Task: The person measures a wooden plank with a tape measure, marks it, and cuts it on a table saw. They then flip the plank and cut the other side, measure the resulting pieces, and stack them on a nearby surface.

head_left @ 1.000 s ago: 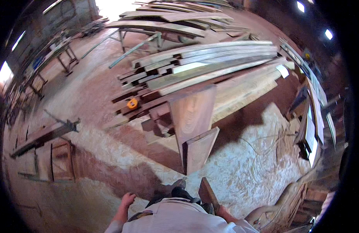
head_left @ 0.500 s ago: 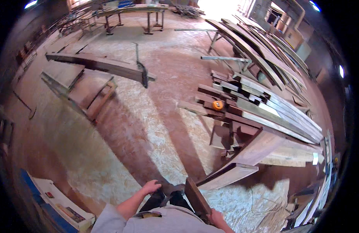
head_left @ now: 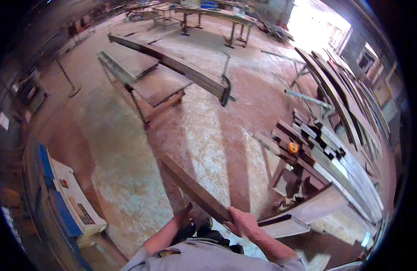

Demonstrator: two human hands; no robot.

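My right hand (head_left: 242,221) is closed around the near end of a long brown wooden board (head_left: 195,187). The board slants away to the left in front of me, its far end above the floor. Close to my body, my left hand (head_left: 183,216) is in shadow, apart from the board. Its fingers look loosely stretched, with nothing visible in them.
Stacked lumber with an orange tape measure (head_left: 293,147) on top lies to the right. Ahead, a long dark beam (head_left: 186,70) with a clamp (head_left: 225,90) rests across a low bench (head_left: 165,86). A white-and-blue machine (head_left: 70,189) stands at left. Workbenches (head_left: 217,16) stand farther back.
The board has swung from beside my right leg up and out to the left in my right hand. My view has turned left, so the surroundings appear farther right.
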